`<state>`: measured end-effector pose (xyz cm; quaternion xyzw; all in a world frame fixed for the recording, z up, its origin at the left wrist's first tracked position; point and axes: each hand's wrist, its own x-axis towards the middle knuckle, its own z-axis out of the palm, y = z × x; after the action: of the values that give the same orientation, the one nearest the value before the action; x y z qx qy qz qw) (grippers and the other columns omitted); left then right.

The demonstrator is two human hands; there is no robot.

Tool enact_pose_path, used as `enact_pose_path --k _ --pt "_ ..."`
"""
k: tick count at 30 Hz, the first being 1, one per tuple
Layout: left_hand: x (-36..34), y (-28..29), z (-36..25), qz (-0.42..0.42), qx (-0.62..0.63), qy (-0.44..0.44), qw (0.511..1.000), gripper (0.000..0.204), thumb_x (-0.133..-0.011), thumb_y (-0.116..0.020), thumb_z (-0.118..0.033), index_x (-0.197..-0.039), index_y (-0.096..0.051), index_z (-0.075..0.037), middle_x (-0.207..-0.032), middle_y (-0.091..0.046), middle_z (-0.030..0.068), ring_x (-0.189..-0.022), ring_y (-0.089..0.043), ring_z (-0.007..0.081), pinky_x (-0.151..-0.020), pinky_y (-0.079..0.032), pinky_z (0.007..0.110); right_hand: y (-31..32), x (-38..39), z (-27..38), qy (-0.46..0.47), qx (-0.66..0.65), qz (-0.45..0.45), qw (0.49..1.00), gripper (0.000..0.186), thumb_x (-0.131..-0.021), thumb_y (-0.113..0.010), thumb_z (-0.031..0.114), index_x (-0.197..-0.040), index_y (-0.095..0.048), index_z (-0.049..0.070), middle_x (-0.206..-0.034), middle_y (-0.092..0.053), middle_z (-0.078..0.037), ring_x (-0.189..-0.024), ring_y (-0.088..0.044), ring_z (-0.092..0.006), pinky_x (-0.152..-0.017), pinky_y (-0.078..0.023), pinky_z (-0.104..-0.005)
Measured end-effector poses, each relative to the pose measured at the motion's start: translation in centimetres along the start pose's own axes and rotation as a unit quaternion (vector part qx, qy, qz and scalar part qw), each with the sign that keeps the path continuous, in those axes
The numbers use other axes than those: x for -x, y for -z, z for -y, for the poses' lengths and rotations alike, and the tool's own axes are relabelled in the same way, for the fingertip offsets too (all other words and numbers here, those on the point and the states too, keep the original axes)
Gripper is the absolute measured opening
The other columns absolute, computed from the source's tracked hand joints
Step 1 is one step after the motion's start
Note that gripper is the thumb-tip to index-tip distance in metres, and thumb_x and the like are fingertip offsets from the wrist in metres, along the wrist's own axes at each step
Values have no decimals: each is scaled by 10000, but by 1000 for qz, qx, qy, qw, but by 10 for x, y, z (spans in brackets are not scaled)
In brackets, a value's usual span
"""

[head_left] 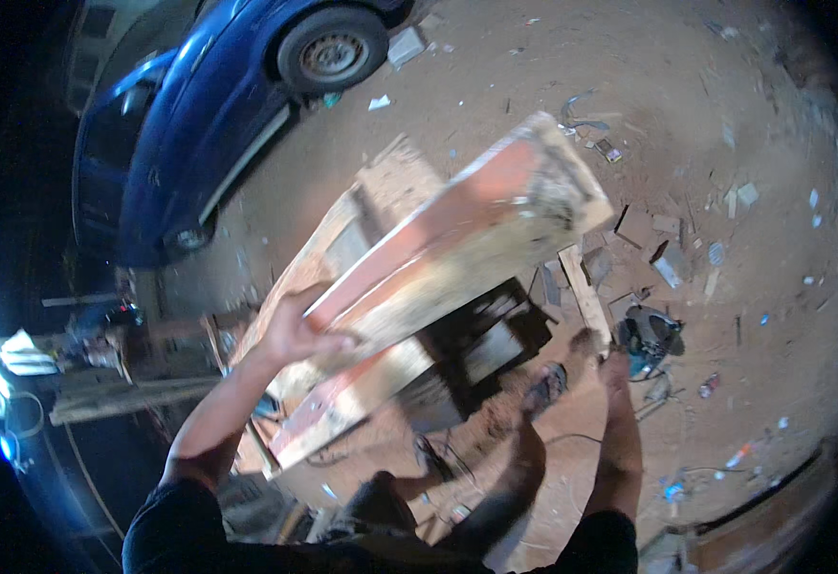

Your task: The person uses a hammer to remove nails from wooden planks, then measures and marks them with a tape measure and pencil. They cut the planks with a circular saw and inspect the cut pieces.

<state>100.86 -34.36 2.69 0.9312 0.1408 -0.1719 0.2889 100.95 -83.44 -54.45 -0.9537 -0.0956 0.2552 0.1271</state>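
Observation:
A thick wooden plank (476, 249), with reddish and pale faces, slants up and right across the middle; it is slightly blurred. My left hand (299, 330) grips its near-left end, thumb on the pale face. Lower right, my right hand (615, 371) is closed at the lower end of a narrow wooden strip (585, 295); its fingers are partly hidden. The strip's upper end meets the plank's underside from this angle. Just right of that hand, a teal and dark power tool (650, 340) lies on the ground.
Under the plank are another reddish plank (352, 394), a rough board (400, 180) and a dark boxy support (496, 335). Wood offcuts (670, 263) litter the dirt ground (725, 172). A blue car (185, 124) stands upper left. Long timbers (132, 397) lie at left.

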Motion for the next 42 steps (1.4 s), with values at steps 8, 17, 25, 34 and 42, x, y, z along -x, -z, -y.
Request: enact_pose_path --k 8,17,25,34,42 --pt "126 -3 -17 114 146 127 974 841 -809 -797 -600 -1455 -542 -126 -747 -703 177 -708 -708 300 -675 -515 413 194 230 10 52 -139 65 987 437 -894 -737 262 -1185 -669 -57 -1075 -719 -272 -1014 -704 -417 -874 -564 -448" --pt "219 -59 107 -213 7 71 974 663 -837 -768 -423 -1414 -578 -157 -1424 -514 141 -1357 -421 381 -1090 -370 555 224 342 59 -49 -167 126 976 460 -934 -710 308 -1196 -663 -67 -968 -731 -198 -866 -711 -293 -754 -560 -386" --pt "426 -79 349 -566 82 335 749 411 -919 -694 -364 -1085 -712 11 -981 -750 137 -910 -718 276 -833 -554 435 234 398 332 112 -296 162 935 363 -988 -677 188 -1279 -641 -27 -1036 -697 -92 -884 -643 -147 -831 -545 -307" --pt "519 -110 438 -344 477 513 626 246 -982 -654 -330 -981 -533 -116 -757 -523 -13 -603 -510 103 -507 -416 294 235 439 437 184 -175 317 914 541 -981 -685 346 -1390 -554 18 -1177 -710 -217 -1106 -703 -287 -958 -541 -373" --pt "483 -52 144 -339 612 232 677 558 -906 -698 -277 -1357 -469 -41 -965 -597 57 -750 -609 164 -604 -520 299 265 441 564 203 -526 432 704 573 -1036 -613 385 -1421 -518 -28 -1439 -575 -165 -1351 -520 -215 -1153 -389 -380"
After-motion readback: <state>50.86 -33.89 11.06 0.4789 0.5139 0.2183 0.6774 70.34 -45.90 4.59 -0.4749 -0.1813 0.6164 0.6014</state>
